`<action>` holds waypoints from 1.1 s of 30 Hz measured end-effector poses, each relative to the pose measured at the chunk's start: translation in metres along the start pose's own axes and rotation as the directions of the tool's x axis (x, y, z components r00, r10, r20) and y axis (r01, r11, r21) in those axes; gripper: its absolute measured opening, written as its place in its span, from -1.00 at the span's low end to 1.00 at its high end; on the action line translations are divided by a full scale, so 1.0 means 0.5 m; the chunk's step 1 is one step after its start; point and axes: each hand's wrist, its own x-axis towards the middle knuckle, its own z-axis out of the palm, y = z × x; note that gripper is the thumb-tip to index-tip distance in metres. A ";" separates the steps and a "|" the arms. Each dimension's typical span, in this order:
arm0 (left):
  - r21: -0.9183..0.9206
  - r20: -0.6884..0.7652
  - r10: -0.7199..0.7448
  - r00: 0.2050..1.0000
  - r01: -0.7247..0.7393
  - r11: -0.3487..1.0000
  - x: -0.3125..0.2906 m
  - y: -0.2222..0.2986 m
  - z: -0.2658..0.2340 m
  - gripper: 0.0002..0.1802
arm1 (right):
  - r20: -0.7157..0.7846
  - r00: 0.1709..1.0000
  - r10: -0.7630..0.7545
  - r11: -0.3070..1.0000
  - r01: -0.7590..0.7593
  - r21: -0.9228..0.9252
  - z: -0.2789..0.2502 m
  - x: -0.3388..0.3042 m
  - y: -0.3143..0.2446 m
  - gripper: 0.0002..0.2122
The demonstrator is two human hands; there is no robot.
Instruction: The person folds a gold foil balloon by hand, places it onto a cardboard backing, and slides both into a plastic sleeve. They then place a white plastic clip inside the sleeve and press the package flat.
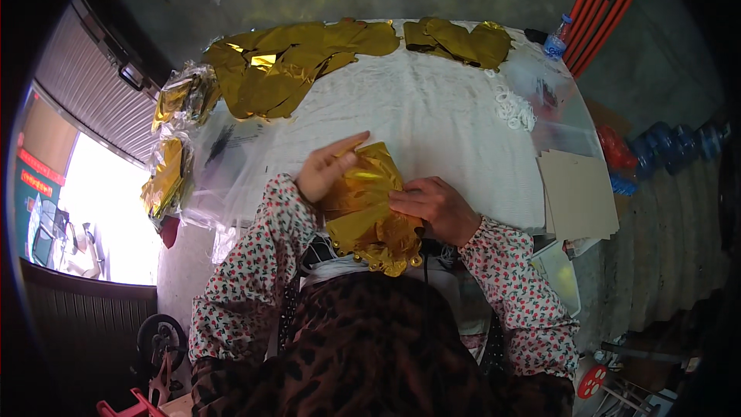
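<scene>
A crumpled gold foil piece (pixel 363 208) hangs over the near edge of the table, in front of my body. Small round shiny bits line its lower edge. My right hand (pixel 438 207) pinches its right side between thumb and fingers. My left hand (pixel 328 170) is at the upper left edge of the foil, fingers stretched out and thumb apart, touching or just beside it. White strings (pixel 340 264) lie below the foil, near my lap.
Flat gold foil pieces (pixel 270 81) lie along the far edge, with another gold stack (pixel 459 42) to their right. Clear bags of gold foil (pixel 166 174) sit at left. White cord (pixel 513 108), grey-brown cardboard sheets (pixel 579 193) and a plastic bottle (pixel 557 38) are at right.
</scene>
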 end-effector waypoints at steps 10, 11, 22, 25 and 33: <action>0.787 0.108 0.129 0.986 -0.164 0.595 -0.195 0.070 0.018 -0.34 | -0.028 0.999 0.016 1.000 -0.015 0.027 -0.001 -0.001 -0.003 -0.75; 0.878 0.153 0.103 0.983 -0.183 0.443 -0.209 0.079 0.038 -0.31 | -0.043 0.999 -0.007 1.000 0.008 0.019 -0.004 0.003 -0.003 -0.74; 0.965 -0.014 0.451 0.892 -0.105 0.238 -0.230 -0.042 0.097 -0.61 | -0.037 0.999 -0.004 1.000 0.005 0.013 -0.003 0.007 -0.006 -0.74; 0.953 -0.030 0.504 0.863 -0.126 0.274 -0.226 -0.051 0.102 -0.72 | -0.027 1.000 0.003 1.000 -0.002 0.008 -0.006 0.006 -0.005 -0.73; 0.928 -0.189 0.503 0.843 -0.015 0.373 -0.222 -0.050 0.120 -0.77 | -0.019 1.000 0.025 0.995 -0.023 0.093 -0.007 0.007 0.001 -0.65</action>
